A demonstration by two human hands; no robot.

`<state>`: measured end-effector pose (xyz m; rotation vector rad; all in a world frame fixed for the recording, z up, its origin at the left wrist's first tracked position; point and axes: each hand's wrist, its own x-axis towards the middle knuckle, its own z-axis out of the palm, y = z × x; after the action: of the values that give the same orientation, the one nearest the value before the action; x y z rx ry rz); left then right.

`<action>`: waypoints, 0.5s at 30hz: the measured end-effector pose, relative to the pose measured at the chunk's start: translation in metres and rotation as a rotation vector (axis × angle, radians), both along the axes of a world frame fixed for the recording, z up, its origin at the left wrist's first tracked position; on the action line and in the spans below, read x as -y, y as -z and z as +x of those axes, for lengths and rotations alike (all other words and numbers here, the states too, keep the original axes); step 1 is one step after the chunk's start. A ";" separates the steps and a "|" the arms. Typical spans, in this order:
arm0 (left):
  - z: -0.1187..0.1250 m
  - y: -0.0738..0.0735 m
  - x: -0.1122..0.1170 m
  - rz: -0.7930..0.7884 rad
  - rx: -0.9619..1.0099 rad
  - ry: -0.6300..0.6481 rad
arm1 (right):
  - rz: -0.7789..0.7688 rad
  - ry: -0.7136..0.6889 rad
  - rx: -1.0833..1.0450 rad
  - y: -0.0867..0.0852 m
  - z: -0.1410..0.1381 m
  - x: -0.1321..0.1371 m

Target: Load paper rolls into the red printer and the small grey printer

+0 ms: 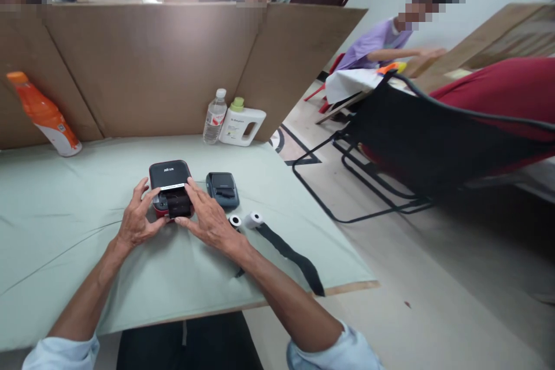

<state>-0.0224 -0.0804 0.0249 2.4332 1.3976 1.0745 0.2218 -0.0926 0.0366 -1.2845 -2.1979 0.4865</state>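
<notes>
A small black and red printer (170,176) sits on the pale green table (65,208) with a black strip (179,206) coming out of its front. My left hand (136,219) rests against its left side, fingers curled on the casing. My right hand (210,217) touches its right side, fingertips by the black strip. A second, dark grey printer (222,189) lies just right of it. Two white paper rolls (245,220) lie near my right wrist, one trailing a long black strip (290,254).
Cardboard walls (143,63) fence the table's back. An orange bottle (43,115) leans at the left; a clear water bottle (214,117) and a white jug (241,124) stand at the back right. A black folding frame (390,144) and other people are off to the right.
</notes>
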 end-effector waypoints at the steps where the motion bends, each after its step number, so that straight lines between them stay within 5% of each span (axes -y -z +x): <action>1: 0.000 0.002 0.001 -0.011 0.006 -0.020 | -0.014 0.002 -0.049 0.000 0.001 0.001; 9: 0.009 0.006 0.007 -0.219 -0.022 -0.106 | -0.353 0.049 -0.427 -0.009 -0.001 0.006; 15: 0.004 0.001 0.009 -0.231 -0.002 -0.113 | -0.412 0.052 -0.498 -0.027 -0.013 0.009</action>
<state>-0.0187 -0.0891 0.0239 2.2174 1.5790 0.8773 0.2090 -0.1012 0.0641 -1.2447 -1.6936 1.1474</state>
